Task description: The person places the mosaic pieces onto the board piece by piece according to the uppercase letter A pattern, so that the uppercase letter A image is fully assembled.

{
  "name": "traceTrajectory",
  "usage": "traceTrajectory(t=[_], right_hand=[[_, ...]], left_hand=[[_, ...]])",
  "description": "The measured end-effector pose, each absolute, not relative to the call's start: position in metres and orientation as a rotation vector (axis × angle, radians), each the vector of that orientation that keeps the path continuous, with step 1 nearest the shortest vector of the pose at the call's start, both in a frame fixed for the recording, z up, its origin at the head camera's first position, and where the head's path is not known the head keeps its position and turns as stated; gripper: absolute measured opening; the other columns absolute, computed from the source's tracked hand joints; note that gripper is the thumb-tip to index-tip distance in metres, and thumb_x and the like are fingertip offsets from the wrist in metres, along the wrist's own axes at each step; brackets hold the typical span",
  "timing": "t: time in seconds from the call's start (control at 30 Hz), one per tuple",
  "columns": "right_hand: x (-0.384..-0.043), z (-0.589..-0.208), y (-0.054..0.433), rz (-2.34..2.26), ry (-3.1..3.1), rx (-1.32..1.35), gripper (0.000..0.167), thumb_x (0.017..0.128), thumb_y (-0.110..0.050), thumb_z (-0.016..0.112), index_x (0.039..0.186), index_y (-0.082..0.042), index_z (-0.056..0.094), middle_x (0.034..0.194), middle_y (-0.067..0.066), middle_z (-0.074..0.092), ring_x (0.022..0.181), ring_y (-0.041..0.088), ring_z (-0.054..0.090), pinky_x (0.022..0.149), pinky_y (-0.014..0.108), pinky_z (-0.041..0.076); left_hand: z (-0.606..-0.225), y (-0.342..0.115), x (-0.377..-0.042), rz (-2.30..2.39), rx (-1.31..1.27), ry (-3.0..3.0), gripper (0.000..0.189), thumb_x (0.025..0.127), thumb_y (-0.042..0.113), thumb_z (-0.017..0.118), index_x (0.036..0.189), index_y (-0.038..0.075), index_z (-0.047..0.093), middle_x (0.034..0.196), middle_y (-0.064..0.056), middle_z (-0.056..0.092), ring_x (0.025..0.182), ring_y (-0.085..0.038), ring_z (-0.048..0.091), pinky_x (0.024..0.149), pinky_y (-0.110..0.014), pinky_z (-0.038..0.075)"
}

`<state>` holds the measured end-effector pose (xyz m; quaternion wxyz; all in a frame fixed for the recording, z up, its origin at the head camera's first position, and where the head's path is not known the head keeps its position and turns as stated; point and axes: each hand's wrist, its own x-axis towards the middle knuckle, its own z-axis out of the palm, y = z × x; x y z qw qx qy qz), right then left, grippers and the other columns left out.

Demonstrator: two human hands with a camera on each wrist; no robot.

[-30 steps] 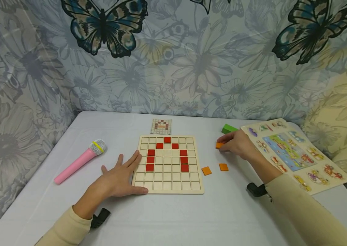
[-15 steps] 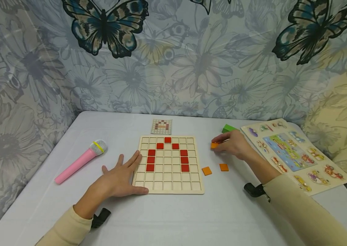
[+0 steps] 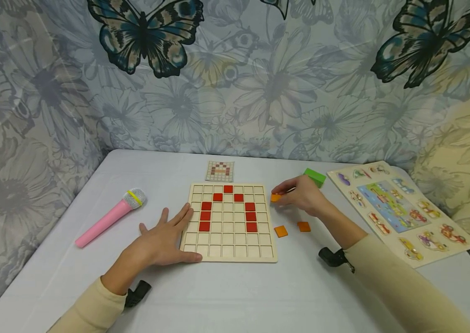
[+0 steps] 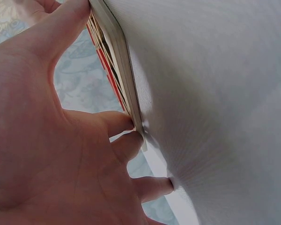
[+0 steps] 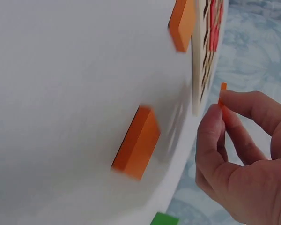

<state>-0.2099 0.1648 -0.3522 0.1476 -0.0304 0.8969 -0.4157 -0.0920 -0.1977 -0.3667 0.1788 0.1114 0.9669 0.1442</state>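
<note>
A wooden grid board [image 3: 228, 257] lies mid-table, with several red square tiles [image 3: 205, 216] set in its cells as an arch. Along its left edge my left hand [image 3: 161, 243] rests with fingers spread, thumb at the near corner; in the left wrist view the thumb and two fingertips touch the board's edge [image 4: 124, 70]. My right hand [image 3: 303, 196] pinches an orange square tile [image 3: 276, 198] between thumb and fingers, just off the board's right side. In the right wrist view this orange tile [image 5: 223, 87] is held up on edge.
Two orange tiles [image 3: 281, 231] [image 3: 303, 226] lie right of the board. A green block [image 3: 314, 177] sits behind my right hand. A picture puzzle board [image 3: 405, 208] is at the right, a pink toy microphone [image 3: 110, 217] at the left. A small pattern card [image 3: 220, 171] lies behind the grid.
My right hand has moved left with the pinched orange tile, from beside the puzzle board to near the grid board's right edge. The left hand has stayed in place.
</note>
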Motion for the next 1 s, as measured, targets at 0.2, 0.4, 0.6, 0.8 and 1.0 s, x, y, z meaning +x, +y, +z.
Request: traceTrajectory(t=[0.2, 0.4, 0.6, 0.8, 1.0], right_hand=[[-0.209, -0.355, 0.149, -1.217, 2.561, -0.154, 0.027, 0.081, -0.004, 0.085, 0.107, -0.005, 0.081, 0.105, 0.011, 0.075, 0.094, 0.025, 0.062, 0.082, 0.036, 0.056], [-0.206, -0.354, 0.132, -1.229, 2.527, -0.177, 0.025, 0.079, -0.005, 0.086, 0.104, -0.008, 0.082, 0.111, 0.010, 0.076, 0.095, 0.026, 0.062, 0.081, 0.036, 0.056], [-0.205, -0.354, 0.118, -1.244, 2.493, -0.220, 0.025, 0.079, -0.003, 0.086, 0.103, -0.009, 0.082, 0.114, 0.011, 0.075, 0.097, 0.026, 0.063, 0.080, 0.035, 0.056], [-0.202, -0.356, 0.104, -1.257, 2.471, -0.244, 0.025, 0.079, 0.000, 0.086, 0.102, -0.008, 0.082, 0.107, 0.009, 0.075, 0.090, 0.023, 0.064, 0.075, 0.030, 0.055], [-0.198, -0.357, 0.088, -1.264, 2.445, -0.257, 0.026, 0.076, 0.002, 0.087, 0.099, -0.008, 0.083, 0.103, 0.009, 0.074, 0.090, 0.022, 0.063, 0.073, 0.028, 0.054]], left_hand=[[-0.367, -0.198, -0.093, 0.408, 0.312, 2.731, 0.123, 0.078, 0.076, 0.074, 0.169, 0.018, 0.015, 0.177, 0.002, 0.007, 0.156, -0.057, 0.010, 0.097, -0.095, 0.016], [-0.368, -0.198, -0.093, 0.405, 0.310, 2.730, 0.123, 0.078, 0.076, 0.074, 0.169, 0.019, 0.014, 0.177, 0.003, 0.006, 0.157, -0.056, 0.010, 0.097, -0.095, 0.016], [-0.368, -0.198, -0.093, 0.406, 0.309, 2.734, 0.123, 0.078, 0.076, 0.075, 0.169, 0.018, 0.015, 0.177, 0.002, 0.007, 0.157, -0.056, 0.010, 0.097, -0.095, 0.016], [-0.368, -0.198, -0.093, 0.406, 0.310, 2.736, 0.123, 0.078, 0.076, 0.075, 0.169, 0.018, 0.016, 0.177, 0.002, 0.008, 0.156, -0.057, 0.011, 0.096, -0.095, 0.016], [-0.368, -0.198, -0.093, 0.415, 0.306, 2.734, 0.124, 0.077, 0.075, 0.076, 0.169, 0.018, 0.016, 0.177, 0.002, 0.007, 0.156, -0.057, 0.010, 0.096, -0.095, 0.015]])
